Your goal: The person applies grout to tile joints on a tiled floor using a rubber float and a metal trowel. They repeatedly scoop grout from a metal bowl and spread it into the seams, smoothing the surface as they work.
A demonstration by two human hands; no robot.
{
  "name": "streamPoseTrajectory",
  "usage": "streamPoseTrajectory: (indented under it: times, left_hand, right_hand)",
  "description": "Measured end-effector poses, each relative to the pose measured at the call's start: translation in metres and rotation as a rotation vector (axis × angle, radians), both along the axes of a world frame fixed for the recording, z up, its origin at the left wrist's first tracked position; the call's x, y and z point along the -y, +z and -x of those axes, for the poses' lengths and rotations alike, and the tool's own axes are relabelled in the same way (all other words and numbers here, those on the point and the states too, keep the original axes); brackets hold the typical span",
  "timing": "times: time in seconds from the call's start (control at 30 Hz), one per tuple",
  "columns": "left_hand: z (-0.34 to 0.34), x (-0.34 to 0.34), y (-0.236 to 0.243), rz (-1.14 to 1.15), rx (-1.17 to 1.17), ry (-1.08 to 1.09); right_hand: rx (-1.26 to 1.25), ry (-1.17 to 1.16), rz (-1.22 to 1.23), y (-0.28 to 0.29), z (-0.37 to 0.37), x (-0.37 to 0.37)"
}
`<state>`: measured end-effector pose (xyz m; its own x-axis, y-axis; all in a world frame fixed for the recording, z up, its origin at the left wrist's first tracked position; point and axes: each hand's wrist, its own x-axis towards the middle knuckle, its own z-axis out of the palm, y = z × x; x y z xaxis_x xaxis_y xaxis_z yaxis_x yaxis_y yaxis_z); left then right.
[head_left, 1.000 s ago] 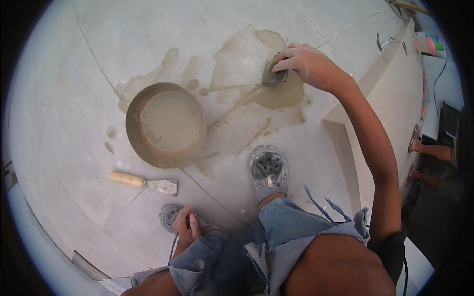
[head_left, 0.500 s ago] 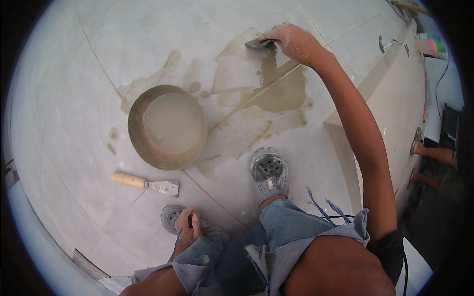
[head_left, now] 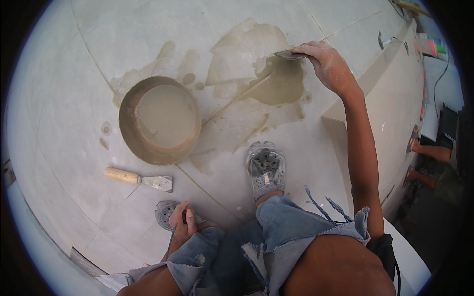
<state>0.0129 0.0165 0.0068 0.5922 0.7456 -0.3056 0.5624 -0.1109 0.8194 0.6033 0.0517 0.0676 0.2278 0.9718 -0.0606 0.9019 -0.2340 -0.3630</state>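
My right hand (head_left: 332, 68) grips a thin, flat grey scraper (head_left: 289, 55) at the far edge of a wet grey-brown grout puddle (head_left: 284, 88). The puddle covers a joint between pale floor tiles, with a thinner smear spread beyond it. My left hand (head_left: 182, 220) is by my left shoe, its fingers curled. Something dark shows between thumb and fingers, too small to name. A round metal pan (head_left: 127, 121) of wet grout stands left of the puddle. Nearer to me lies a putty knife (head_left: 140, 179) with a wooden handle and a smeared blade.
My right shoe (head_left: 266, 170), a grey clog, stands between the pan and a raised pale ledge (head_left: 380, 108) on the right. A hammer-like tool (head_left: 392, 43) lies on that ledge. Farther right is another person's bare leg (head_left: 430, 150). Grout spots (head_left: 105, 128) mark the tiles left of the pan.
My right hand has moved right and slightly nearer with the scraper, over the puddle's far edge. A fresh wet smear shows where it was. My left hand stays by the shoe.
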Motion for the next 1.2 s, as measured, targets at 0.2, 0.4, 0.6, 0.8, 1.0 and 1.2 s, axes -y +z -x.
streamPoseTrajectory:
  times: [0.2,0.4,0.6,0.8,1.0,1.2]
  left_hand:
    - [-0.001,0.001,-0.003,-0.01,0.028,0.018]
    - [-0.006,-0.001,0.004,-0.026,-0.037,0.015]
    - [-0.01,0.001,0.006,0.035,-0.009,0.067]
    - [-0.004,-0.001,0.007,0.024,-0.024,0.043]
    - [-0.004,0.0,0.001,0.003,0.016,0.031]
    - [-0.003,0.001,0.0,0.009,0.018,0.056]
  right_hand:
    - [0.03,-0.019,-0.019,-0.027,-0.016,-0.031]
    - [0.056,-0.014,0.075,-0.036,-0.008,-0.04]
    - [0.074,0.01,0.096,-0.019,0.019,0.01]
    - [0.001,-0.107,-0.002,-0.001,0.041,0.06]
    - [0.135,-0.1,0.042,-0.011,0.093,0.126]
    - [0.18,-0.147,0.02,-0.046,0.114,0.159]
